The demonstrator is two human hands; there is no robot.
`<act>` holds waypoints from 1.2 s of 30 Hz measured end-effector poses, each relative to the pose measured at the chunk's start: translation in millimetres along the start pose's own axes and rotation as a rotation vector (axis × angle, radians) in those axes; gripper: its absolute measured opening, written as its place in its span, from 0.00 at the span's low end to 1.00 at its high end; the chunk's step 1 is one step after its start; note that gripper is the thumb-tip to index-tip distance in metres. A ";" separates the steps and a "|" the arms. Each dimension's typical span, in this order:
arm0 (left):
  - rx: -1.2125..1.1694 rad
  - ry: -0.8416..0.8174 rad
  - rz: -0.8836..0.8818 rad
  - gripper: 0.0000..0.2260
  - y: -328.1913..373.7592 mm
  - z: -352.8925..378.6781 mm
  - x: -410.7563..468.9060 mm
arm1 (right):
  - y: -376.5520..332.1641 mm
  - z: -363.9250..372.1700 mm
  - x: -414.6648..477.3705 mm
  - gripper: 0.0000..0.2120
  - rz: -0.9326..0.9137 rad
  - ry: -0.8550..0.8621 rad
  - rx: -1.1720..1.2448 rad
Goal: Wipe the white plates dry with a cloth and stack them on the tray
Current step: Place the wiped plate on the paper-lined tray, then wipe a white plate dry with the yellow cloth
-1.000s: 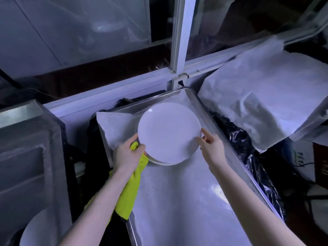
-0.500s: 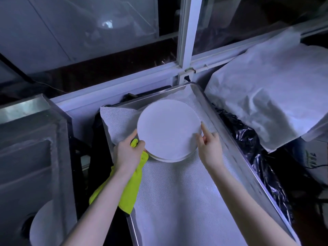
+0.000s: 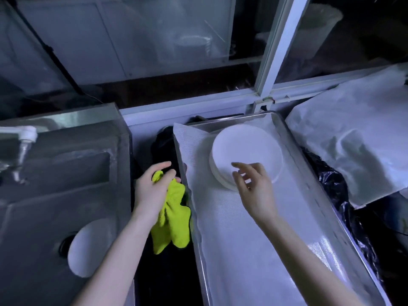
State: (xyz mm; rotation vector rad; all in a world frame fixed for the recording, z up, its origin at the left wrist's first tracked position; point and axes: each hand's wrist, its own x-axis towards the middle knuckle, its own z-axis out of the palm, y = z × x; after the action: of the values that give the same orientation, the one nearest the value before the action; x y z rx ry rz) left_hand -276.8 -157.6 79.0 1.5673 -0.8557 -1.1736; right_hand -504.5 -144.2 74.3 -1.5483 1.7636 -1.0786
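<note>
Hovering my right hand (image 3: 254, 191) over the near edge of the stack of plates (image 3: 245, 149) at the far end of the tray (image 3: 313, 188), fingers loose and holding nothing, I judge the top plate is set down and I'm between plates. My left hand (image 3: 152, 191) grips the bunched cloth (image 3: 174, 219) just beside the tray. Next I should reach left for the plate (image 3: 90, 246) lying in the sink (image 3: 44, 195), take it by the rim and bring it to the cloth.
</note>
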 end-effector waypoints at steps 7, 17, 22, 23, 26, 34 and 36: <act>-0.405 0.114 0.002 0.04 26.7 -107.2 -38.3 | -96.0 104.5 -78.6 0.36 -0.190 -0.786 0.172; -0.402 -0.006 -0.030 0.40 4.5 -361.8 -64.9 | -206.7 262.1 -164.1 0.12 -0.025 -0.591 0.350; 0.217 0.198 0.038 0.33 -36.9 -466.9 -68.1 | -252.8 326.2 -190.3 0.05 0.282 -0.651 0.599; 0.361 0.236 0.114 0.28 -42.7 -479.8 -69.1 | -260.8 336.5 -196.1 0.07 0.328 -0.691 0.630; 0.564 0.091 0.258 0.33 -55.6 -497.9 -73.0 | -283.8 363.5 -210.1 0.10 0.428 -0.810 0.716; 0.310 0.021 0.080 0.11 -70.7 -490.4 -64.2 | -293.3 385.5 -191.0 0.15 0.563 -1.038 0.730; 0.212 0.071 0.058 0.09 -70.2 -489.0 -60.6 | -283.6 387.6 -182.5 0.13 0.524 -0.979 0.544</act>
State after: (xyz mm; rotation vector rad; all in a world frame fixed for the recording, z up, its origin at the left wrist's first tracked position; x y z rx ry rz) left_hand 172.6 55.8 64.4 1.7320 -0.9975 -1.0064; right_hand 0.5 -50.7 91.8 -0.9155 0.9699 -0.3518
